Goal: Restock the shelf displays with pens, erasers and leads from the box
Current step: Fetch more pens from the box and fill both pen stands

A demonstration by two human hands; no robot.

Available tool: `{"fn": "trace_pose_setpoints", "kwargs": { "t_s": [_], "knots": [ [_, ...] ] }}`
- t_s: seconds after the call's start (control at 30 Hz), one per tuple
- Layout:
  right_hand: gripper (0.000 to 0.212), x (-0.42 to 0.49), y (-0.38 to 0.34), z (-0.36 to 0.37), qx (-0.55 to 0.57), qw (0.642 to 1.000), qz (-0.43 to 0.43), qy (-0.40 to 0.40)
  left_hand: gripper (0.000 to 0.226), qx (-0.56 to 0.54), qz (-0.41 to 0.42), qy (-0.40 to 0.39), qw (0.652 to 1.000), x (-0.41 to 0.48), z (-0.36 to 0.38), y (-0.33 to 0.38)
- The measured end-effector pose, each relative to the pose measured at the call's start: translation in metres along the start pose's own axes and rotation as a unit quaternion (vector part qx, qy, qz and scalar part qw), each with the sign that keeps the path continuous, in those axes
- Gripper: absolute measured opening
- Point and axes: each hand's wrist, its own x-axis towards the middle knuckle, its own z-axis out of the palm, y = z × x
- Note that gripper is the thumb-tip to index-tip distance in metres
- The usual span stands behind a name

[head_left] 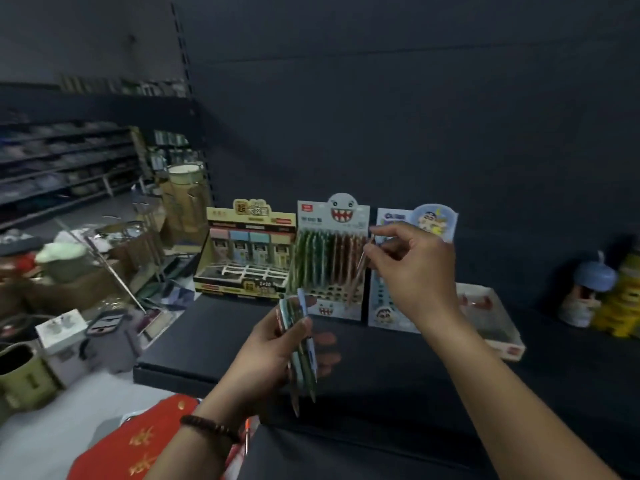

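Well back on the dark shelf (pixel 381 358), three boxes stand in a row: a lead display (pixel 247 216) at the left, a shark-faced pen display (pixel 341 211) in the middle, a cartoon display (pixel 434 220) at the right. Near the shelf's front edge, the left hand (pixel 263 355) grips a bundle of pens (pixel 301 341), long axes near upright, tips down. The right hand (pixel 419 268) pinches a single pen (pixel 360 268) between thumb and fingertips before the shark-faced display's right columns, tip down, slightly tilted. Blur hides the pens' details.

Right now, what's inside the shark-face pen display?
Green pens left, reddish-brown pens right, empty holes in front. Lower ends are hidden in the holder; the right hand holds a pen across its right edge.
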Motion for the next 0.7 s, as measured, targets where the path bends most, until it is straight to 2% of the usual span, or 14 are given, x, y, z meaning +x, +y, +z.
{"fn": "trace_pose_setpoints", "kwargs": {
  "t_s": [0.1,0.23,0.53,0.7],
  "knots": [
    [0.015,0.027,0.015,0.031,-0.05,0.998,-0.031,-0.002,0.03,-0.006,-0.001,0.011,1.0,0.029,-0.015,0.004],
    [0.015,0.049,0.029,0.064,-0.104,0.994,-0.036,-0.006,0.033,-0.009,-0.013,-0.02,1.0,0.065,-0.035,0.008],
    [0.012,0.057,0.036,0.104,-0.188,0.981,0.044,-0.013,0.034,-0.025,-0.032,-0.116,0.992,0.116,-0.062,0.013],
    [0.015,0.056,0.036,0.115,-0.233,0.97,0.04,-0.054,0.037,-0.044,-0.041,-0.149,0.987,0.125,-0.064,0.015]
  ]
}}
